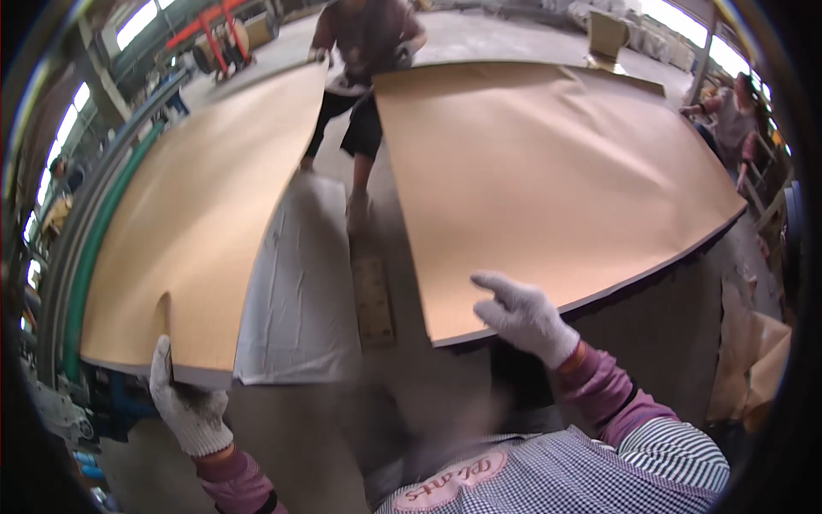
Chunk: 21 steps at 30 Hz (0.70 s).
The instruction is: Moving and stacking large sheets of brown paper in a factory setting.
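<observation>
My left hand [187,403], in a white knitted glove, grips the near edge of a large brown sheet [205,206]. The thumb lies on top beside a small crease, and the fingers are hidden underneath. At the far end of this sheet, a co-worker's hand [319,56] is at its corner. My right hand [527,317], gloved too, is over the near edge of a second wide brown sheet [531,180] with ripples at its far side. Its index finger is stretched out and the fingers are apart; whether it touches the sheet I cannot tell.
A co-worker [364,51] stands between the sheets at the far side. Grey wrinkled sheeting [300,291] lies below the left sheet. A green roller [107,231] of a machine runs along the left. Another person [736,124] is at the far right, above crumpled brown paper [758,368].
</observation>
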Motion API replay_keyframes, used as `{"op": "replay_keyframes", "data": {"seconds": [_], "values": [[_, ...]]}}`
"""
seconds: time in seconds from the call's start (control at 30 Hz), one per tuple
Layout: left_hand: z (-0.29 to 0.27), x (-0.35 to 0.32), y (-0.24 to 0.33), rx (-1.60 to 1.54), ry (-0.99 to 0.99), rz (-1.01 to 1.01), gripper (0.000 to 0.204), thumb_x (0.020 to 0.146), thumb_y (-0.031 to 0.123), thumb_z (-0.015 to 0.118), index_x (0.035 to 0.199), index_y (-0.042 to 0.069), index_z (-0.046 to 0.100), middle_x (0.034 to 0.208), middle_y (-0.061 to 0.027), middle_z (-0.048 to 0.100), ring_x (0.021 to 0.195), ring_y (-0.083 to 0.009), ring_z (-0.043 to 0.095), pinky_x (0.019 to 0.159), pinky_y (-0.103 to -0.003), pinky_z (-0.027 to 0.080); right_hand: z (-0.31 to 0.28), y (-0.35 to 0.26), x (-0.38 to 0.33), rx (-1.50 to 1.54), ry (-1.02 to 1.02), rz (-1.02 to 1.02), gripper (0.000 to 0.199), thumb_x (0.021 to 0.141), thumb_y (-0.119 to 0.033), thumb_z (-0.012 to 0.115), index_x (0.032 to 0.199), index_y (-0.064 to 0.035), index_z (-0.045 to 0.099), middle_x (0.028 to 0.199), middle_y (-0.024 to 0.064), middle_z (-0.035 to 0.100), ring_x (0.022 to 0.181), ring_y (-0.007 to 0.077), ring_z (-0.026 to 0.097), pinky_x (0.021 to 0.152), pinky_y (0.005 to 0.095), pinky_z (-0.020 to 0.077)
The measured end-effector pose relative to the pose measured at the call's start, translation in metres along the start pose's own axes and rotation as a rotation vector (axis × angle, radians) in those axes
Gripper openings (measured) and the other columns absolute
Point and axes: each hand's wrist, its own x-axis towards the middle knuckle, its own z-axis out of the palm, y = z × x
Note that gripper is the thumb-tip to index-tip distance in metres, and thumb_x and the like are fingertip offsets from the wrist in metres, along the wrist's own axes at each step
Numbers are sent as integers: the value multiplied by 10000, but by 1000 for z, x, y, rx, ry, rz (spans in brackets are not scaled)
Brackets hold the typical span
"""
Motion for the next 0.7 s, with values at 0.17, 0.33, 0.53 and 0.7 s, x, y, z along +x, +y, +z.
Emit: {"op": "replay_keyframes", "data": {"seconds": [0.17, 0.33, 0.53, 0.7], "values": [[30, -48, 10, -331, -80, -367, 341, 931, 365, 524, 1029, 49, 607, 911, -32, 648, 690, -181, 625, 558, -319, 521, -18, 46, -74, 130, -63, -175, 366, 854, -298, 623, 1165, -105, 611, 984, 141, 676, 910, 301, 666, 799, 366, 531], [53, -119, -23, -124, -73, -843, 282, 929, 316, 535, 769, 98, 616, 606, -33, 595, 468, -150, 519, 447, -276, 421, -49, 64, -123, 152, -302, 159, 502, 891, -352, 493, 1328, -106, 487, 1193, 183, 609, 1100, 353, 586, 952, 400, 464], [125, -186, -45, -125, -247, -903, 352, 958, 290, 468, 728, 48, 578, 597, -67, 571, 516, -156, 518, 522, -283, 438, -35, 57, -132, 412, -305, -21, 551, 872, -339, 569, 1290, 10, 486, 1134, 202, 619, 1011, 284, 609, 836, 354, 495], [174, -218, -30, -21, -381, -634, 303, 961, 255, 435, 841, 39, 609, 704, -39, 590, 589, -133, 543, 549, -265, 455, -45, -42, -106, 1196, -384, 109, 616, 827, -311, 641, 1327, 4, 465, 1122, 127, 630, 999, 217, 600, 844, 329, 489]]}}
